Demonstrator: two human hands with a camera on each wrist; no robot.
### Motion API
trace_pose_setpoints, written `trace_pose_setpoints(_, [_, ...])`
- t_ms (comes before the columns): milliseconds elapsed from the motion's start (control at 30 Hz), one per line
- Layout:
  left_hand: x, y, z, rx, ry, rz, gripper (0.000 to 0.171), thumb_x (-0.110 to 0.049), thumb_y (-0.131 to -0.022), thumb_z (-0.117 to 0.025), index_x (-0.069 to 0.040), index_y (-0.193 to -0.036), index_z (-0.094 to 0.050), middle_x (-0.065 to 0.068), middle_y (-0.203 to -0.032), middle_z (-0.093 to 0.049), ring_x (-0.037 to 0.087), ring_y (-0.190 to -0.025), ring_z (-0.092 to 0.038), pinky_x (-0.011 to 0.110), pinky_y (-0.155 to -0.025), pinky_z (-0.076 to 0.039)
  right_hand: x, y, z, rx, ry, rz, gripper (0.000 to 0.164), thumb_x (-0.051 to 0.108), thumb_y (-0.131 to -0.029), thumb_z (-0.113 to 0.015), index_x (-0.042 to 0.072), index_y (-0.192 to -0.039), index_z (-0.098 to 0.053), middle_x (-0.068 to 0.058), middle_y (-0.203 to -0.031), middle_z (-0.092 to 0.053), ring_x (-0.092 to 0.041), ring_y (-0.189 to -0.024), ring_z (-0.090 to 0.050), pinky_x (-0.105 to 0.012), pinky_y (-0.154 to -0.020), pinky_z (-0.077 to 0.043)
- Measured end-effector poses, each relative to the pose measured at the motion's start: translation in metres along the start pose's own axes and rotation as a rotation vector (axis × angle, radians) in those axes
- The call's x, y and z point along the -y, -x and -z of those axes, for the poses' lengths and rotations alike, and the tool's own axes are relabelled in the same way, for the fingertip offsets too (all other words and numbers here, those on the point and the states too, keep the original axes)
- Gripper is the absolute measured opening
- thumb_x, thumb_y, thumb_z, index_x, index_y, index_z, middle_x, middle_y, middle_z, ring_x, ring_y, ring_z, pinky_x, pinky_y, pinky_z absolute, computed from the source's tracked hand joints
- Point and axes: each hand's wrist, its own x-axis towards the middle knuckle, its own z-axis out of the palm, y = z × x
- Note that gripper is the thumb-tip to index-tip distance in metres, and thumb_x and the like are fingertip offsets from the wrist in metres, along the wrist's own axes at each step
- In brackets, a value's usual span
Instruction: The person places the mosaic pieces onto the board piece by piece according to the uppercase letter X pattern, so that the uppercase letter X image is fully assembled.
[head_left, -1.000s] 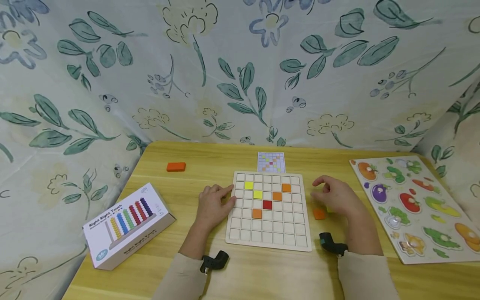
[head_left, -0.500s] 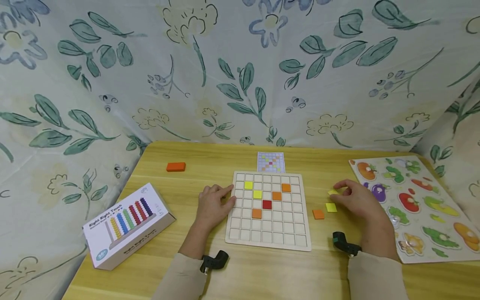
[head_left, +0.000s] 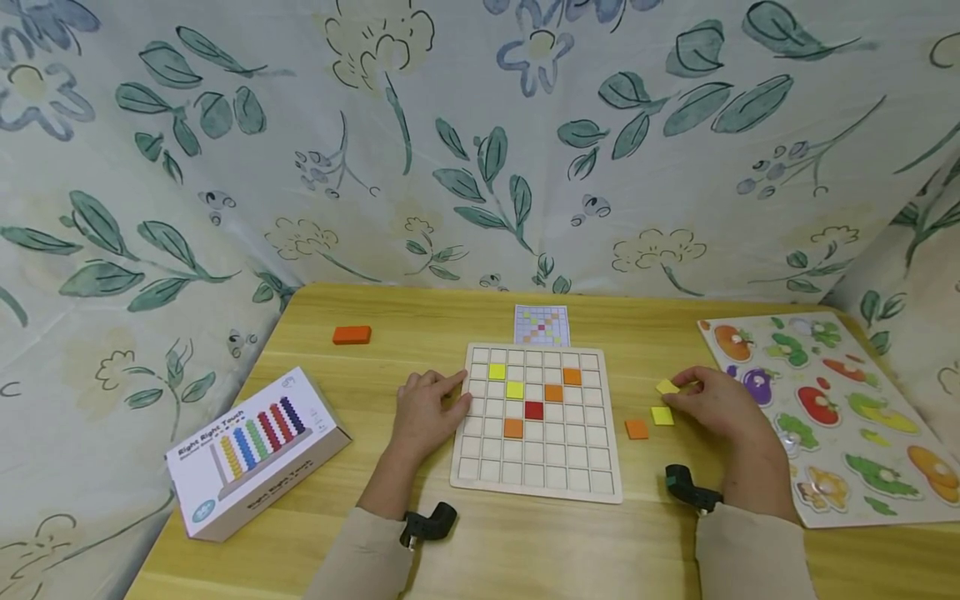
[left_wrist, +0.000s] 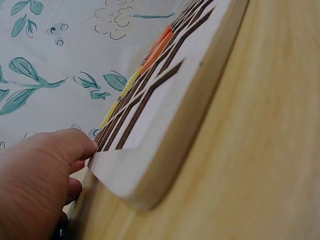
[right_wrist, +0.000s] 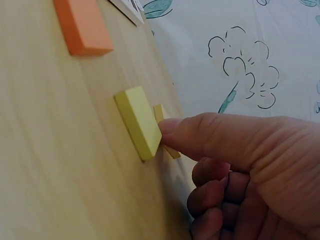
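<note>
My left hand [head_left: 427,417] rests at the left edge of a wooden grid board [head_left: 536,490], its thumb and index finger touching the rim. Two yellow tiles, several orange tiles and a red tile [head_left: 534,410] sit in the board's cells. Right of the board, my right hand [head_left: 716,404] pinches a tilted yellow tile [head_left: 667,387] between thumb and index finger, the other fingers curled under. In the right wrist view this tile is partly hidden behind the thumb and a second yellow tile [right_wrist: 137,122]. An orange tile [head_left: 637,429] lies close by on the table.
A small pattern card [head_left: 542,323] lies behind the board. At the left stand a white toy box [head_left: 258,454] and, farther back, an orange-red block [head_left: 352,335]. A vegetable puzzle board [head_left: 840,417] lies at the right, beneath the right forearm's edge. A floral cloth hangs behind the table.
My right hand has moved right, away from the board's edge, to the farther yellow tile, and now pinches it. Both loose yellow tiles have come into view. My left hand stays put.
</note>
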Motion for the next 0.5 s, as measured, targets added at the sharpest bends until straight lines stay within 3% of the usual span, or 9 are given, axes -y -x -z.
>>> trace_pose_setpoints(267, [0.001,0.000,-0.001,-0.004,-0.006,-0.003,0.041,-0.036,-0.092,-0.071,-0.024,-0.131,-0.072,-0.002,-0.090,-0.063,0.015,-0.082,-0.042,0.033,-0.078,-0.030,0.004,0.000,-0.002,0.008,0.000,0.009,0.044,0.031,-0.095,-0.070,0.002,-0.127,-0.060,-0.014,-0.102,-0.061,-0.026,-0.088,-0.054,-0.031,-0.071,-0.043])
trace_pose_setpoints(500, [0.002,-0.001,-0.002,0.007,-0.007,0.013,0.042,-0.037,-0.092,-0.072,-0.025,-0.131,-0.072,-0.002,-0.091,-0.063,0.015,-0.082,-0.042,0.033,-0.079,-0.029,0.018,0.003,-0.003,0.024,0.010,0.073,0.044,0.031,-0.095,-0.070,0.002,-0.127,-0.061,-0.012,-0.097,-0.062,-0.024,-0.083,-0.055,-0.031,-0.069,-0.044])
